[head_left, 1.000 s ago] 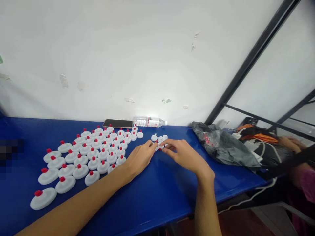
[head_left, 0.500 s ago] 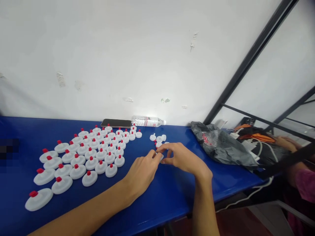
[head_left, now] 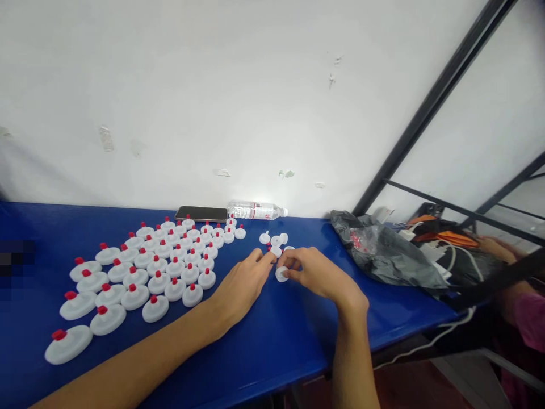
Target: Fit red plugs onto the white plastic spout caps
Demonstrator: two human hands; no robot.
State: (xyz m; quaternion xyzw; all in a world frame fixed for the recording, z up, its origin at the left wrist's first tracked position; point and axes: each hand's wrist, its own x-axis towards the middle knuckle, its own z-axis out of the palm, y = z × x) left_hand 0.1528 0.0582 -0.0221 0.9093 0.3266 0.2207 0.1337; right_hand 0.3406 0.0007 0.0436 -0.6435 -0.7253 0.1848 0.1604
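Between the thumb and fingers of my right hand (head_left: 313,271) is a round white plastic cap (head_left: 281,274), its flat face turned toward me. My left hand (head_left: 244,284) reaches to the small pile just beyond, fingertips closed at a white cap (head_left: 276,251); whether they grip it or a small red tip is hidden. Loose white caps (head_left: 264,237) and a few red bits lie in that pile. To the left, many white caps with red tips (head_left: 155,308) stand upright in slanting rows on the blue table (head_left: 255,363).
A phone (head_left: 201,213) and a clear plastic bottle (head_left: 255,210) lie against the wall. On the right, a dark plastic bag (head_left: 392,261) holds a clear bag of red pieces (head_left: 363,238). Beyond the black metal frame (head_left: 426,119) are cables and another person's arm (head_left: 496,250).
My hands were together on one white piece. Now they are apart: the left has moved to the loose pile, while the right keeps a white cap, turned face toward me.
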